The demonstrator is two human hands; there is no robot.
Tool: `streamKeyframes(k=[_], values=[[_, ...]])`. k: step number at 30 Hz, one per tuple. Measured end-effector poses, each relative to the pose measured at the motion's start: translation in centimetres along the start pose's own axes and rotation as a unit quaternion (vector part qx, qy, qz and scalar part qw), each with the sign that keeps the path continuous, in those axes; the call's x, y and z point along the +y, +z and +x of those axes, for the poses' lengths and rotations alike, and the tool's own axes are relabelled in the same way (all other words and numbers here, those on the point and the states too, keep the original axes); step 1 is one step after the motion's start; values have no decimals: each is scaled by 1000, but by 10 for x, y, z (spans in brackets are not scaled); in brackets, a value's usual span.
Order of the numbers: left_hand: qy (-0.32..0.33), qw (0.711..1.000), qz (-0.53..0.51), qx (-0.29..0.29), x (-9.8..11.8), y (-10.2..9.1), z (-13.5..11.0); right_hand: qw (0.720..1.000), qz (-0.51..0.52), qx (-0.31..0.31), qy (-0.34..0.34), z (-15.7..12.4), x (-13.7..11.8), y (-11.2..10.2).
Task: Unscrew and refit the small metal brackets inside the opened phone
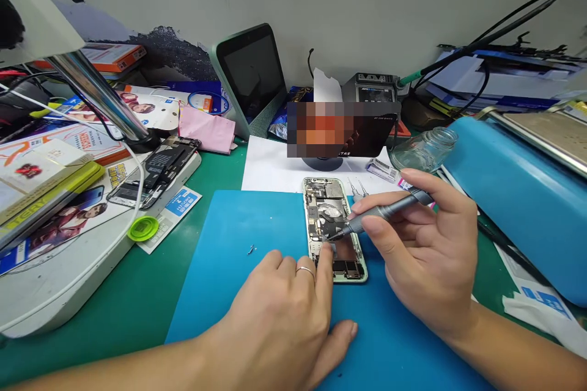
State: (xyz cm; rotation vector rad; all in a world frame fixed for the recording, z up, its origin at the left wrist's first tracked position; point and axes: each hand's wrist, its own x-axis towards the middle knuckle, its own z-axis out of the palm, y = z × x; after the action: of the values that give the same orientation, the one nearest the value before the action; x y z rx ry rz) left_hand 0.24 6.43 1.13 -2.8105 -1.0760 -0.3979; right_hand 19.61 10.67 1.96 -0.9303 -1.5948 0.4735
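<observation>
An opened smartphone (337, 201) lies on the blue mat, its circuit board and inner parts exposed. My left hand (287, 305) reaches in from below. Its index fingertip presses on the phone's lower left inside, the other fingers are loosely bent, the thumb is apart, and nothing is held. Between thumb and fingers, my right hand (426, 250) grips a grey precision screwdriver (383, 214). The screwdriver slants down to the left, its dark tip at the phone's inside near my left fingertip. Small screws (251, 250) lie on the mat to the left.
Tweezers (358, 192) lie just past the phone. Behind are a propped-up phone (373, 134), partly pixelated, a glass jar (424, 149) and a smart display (250, 73). Another disassembled phone (158, 171) rests at left by a lamp or microscope post (98, 91). A blue case (513, 195) borders the right.
</observation>
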Motion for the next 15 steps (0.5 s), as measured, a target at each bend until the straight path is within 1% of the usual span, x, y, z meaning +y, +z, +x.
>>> streamKeyframes(k=[4,6,8,10,15], values=[[-6,1000,-2,-5,1,1,-2,1000,-12,2,-13,5,-14,3],[-8,1000,1,-3,2,1,-2,999,-21,7,-33,7,-17,6],[-10,1000,5,0,2,1,-3,997,-19,4,-70,9,-13,11],[-9,1000,4,0,2,1,-3,995,-10,-23,-99,9,-5,14],[-5,1000,5,-5,1,4,-3,990,-29,-56,-125,4,13,15]])
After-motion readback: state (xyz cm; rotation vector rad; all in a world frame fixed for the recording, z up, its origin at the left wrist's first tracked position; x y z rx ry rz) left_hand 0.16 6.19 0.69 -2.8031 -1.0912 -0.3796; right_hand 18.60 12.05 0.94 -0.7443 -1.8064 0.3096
